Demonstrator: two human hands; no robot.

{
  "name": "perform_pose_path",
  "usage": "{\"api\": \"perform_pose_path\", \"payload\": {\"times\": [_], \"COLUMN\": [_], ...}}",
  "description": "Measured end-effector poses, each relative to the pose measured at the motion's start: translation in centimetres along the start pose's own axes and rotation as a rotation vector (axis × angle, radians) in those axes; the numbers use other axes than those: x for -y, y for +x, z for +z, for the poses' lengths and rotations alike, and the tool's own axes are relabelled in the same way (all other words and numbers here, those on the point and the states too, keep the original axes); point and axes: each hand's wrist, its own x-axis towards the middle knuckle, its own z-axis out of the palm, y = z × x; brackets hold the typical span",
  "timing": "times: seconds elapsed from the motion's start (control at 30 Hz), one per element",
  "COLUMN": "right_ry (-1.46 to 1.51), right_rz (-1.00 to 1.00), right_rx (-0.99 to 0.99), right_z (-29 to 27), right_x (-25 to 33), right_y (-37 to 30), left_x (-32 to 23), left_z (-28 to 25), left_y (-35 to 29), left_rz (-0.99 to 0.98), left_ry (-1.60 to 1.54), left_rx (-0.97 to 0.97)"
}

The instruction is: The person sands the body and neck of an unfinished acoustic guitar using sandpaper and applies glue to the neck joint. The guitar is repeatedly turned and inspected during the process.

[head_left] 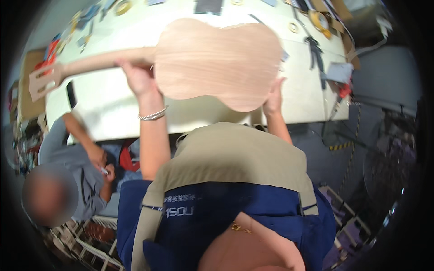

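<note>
Guitar [217, 63] spans the frame's upper centre above the desk [108, 101], our left hand [141, 80] clamped where its neck [101, 59] nears the body, our right hand [273, 97] gripping its lower-right edge, probably for balance.

We look down from up on a person's head, through one wide, round lens. The tan cloth apron with straps [235, 153] and the dark blue shirt [262, 203] are very near, just below us. We face out over a long white table [303, 99], which is farther off. The flat, pale wooden guitar [217, 61] fills the upper middle, between us and the table. Near the dark rim, straight edges look bent.
</note>
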Motion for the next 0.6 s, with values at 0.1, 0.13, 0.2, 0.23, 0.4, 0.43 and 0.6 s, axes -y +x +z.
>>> {"api": "perform_pose_path", "payload": {"times": [0.1,0.13,0.2,0.23,0.4,0.43,0.6], "right_ry": [-0.538,-0.728,-0.802,-1.014,-1.627,-1.656,-1.329], "right_rz": [-0.207,-0.283,-0.389,-0.53,-0.57,-0.532,-0.499], "right_rx": [-0.061,-0.107,-0.14,-0.155,-0.206,-0.161,0.103], "right_z": [-2.9,-3.3,-5.1,-6.0,-7.8,-8.1,-10.4], "right_x": [1.2,1.3,1.2,1.1,1.0,1.1,3.3], "right_y": [1.6,2.0,5.6,7.9,15.3,16.2,20.8], "left_x": [3.8,4.8,7.8,8.9,11.5,9.8,7.7], "left_z": [-2.7,-3.5,-5.3,-6.5,-10.2,-8.6,-7.9], "left_y": [-0.7,-1.1,-1.8,-2.1,-2.1,-2.3,-3.4], "left_rz": [-0.149,-0.191,-0.228,-0.236,-0.35,-0.398,-0.02], "left_ry": [0.097,0.127,0.129,0.122,0.756,0.916,1.762], "left_rx": [-0.163,-0.259,-0.265,-0.288,-0.133,-0.117,-0.068]}}
